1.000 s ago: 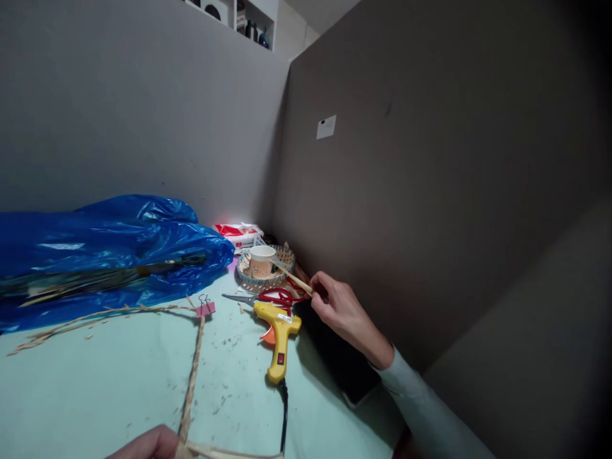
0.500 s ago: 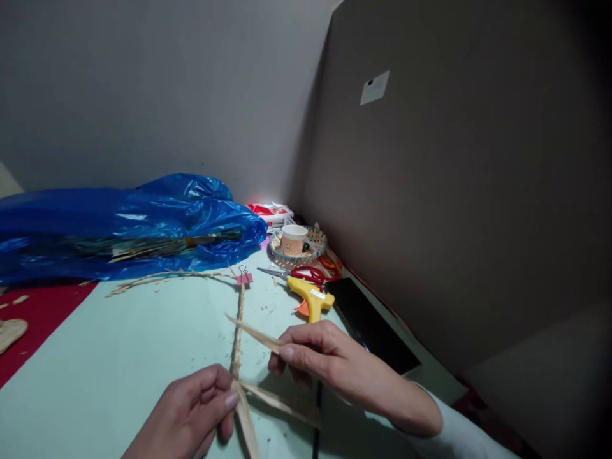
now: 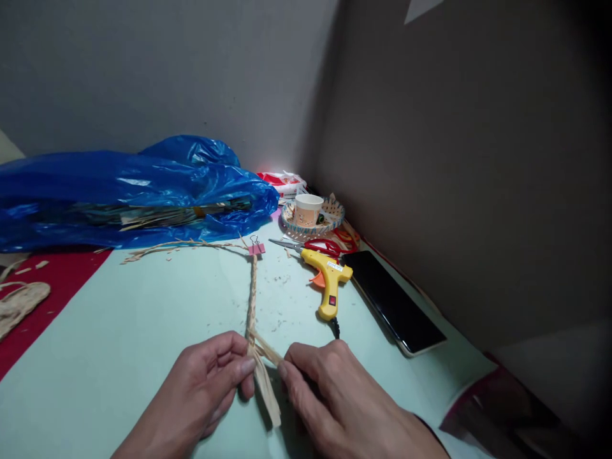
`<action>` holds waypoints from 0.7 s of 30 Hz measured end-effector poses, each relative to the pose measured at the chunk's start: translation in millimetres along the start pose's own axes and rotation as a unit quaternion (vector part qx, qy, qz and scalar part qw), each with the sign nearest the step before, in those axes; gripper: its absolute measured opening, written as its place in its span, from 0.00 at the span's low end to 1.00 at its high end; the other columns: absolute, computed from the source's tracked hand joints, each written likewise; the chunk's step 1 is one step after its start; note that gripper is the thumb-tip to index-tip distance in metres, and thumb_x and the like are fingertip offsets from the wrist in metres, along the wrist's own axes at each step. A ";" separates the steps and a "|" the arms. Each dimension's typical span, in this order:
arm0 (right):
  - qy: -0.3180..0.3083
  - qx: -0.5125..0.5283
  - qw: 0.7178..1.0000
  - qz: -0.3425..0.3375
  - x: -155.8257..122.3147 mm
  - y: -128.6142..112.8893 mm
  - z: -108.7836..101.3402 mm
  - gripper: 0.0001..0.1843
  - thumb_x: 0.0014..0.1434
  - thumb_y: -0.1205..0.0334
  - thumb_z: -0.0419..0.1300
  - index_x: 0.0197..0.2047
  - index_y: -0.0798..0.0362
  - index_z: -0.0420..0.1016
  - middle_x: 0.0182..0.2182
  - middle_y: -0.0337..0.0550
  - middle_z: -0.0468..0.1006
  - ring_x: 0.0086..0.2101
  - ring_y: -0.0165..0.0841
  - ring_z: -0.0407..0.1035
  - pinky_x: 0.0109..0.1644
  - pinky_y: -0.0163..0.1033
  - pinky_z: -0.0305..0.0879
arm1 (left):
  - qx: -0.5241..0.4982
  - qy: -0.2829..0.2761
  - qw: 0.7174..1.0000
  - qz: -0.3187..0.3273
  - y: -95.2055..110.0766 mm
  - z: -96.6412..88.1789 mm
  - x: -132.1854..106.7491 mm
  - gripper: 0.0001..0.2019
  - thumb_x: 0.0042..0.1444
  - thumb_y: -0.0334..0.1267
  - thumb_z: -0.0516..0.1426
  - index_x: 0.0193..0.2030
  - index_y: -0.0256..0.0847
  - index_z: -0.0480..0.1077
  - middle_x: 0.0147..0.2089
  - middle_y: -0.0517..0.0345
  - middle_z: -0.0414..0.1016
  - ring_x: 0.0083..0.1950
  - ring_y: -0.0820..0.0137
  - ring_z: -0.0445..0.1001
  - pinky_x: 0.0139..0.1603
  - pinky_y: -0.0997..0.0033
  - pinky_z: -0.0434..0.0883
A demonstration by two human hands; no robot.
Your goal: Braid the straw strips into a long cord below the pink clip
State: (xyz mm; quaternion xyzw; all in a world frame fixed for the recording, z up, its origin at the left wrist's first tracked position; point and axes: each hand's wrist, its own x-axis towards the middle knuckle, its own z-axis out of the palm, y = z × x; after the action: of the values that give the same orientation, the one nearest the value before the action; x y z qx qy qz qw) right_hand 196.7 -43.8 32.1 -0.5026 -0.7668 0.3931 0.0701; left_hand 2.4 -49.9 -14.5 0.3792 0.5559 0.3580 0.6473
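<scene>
A thin braid of dry tan leaf strips (image 3: pixel 252 290) runs down the pale green table toward me, its far end under a pink binder clip (image 3: pixel 256 249). My left hand (image 3: pixel 205 379) pinches the near end of the braid between thumb and fingers. Closed on one strip that angles off to the right is my right hand (image 3: pixel 335 398), thumb against forefinger. Other loose strips (image 3: pixel 268 392) hang down between the two hands. Past the clip, thin stray ends (image 3: pixel 176 246) trail off to the left.
Right of the braid lie a yellow glue gun (image 3: pixel 329 280), red-handled scissors (image 3: pixel 320 246) and a black phone-like device (image 3: pixel 396 303). Behind stands a paper cup (image 3: pixel 307 210) in a woven tray (image 3: pixel 337 220). A blue plastic bag (image 3: pixel 191 172) fills the back left, and a woven piece (image 3: pixel 21 306) lies left.
My right hand has moved down with a strip, which pointed up across the braid before and now angles right from its end. My left hand still pinches the braid. The view has tilted down.
</scene>
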 end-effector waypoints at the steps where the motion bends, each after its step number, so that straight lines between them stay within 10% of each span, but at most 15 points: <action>1: -0.001 0.001 1.000 0.004 1.1 -0.6 1.3 0.23 0.69 0.47 0.40 0.28 0.51 0.60 0.23 0.39 0.65 0.26 0.31 0.61 0.30 0.37 0.53 | -0.001 0.000 1.000 -0.003 0.1 0.2 -0.1 0.16 0.46 0.49 0.65 0.27 0.39 0.69 0.18 0.66 0.69 0.14 0.85 0.47 0.15 0.78 0.39; 21: -0.047 -0.034 0.996 0.064 -7.0 -8.4 9.1 0.14 0.61 0.48 0.49 0.33 0.45 0.69 0.29 0.44 0.71 0.25 0.35 0.69 0.14 0.31 0.42 | -0.001 0.016 1.000 -0.011 -6.4 -3.1 2.3 0.15 0.44 0.50 0.66 0.29 0.40 0.72 0.19 0.62 0.70 0.17 0.80 0.54 0.16 0.77 0.45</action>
State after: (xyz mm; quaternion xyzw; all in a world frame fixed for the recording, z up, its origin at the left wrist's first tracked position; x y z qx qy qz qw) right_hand 189.5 -56.1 33.6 -0.5337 -0.7483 0.3939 -0.0090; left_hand -0.1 -50.5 -21.6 0.3664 0.5704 0.3573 0.6424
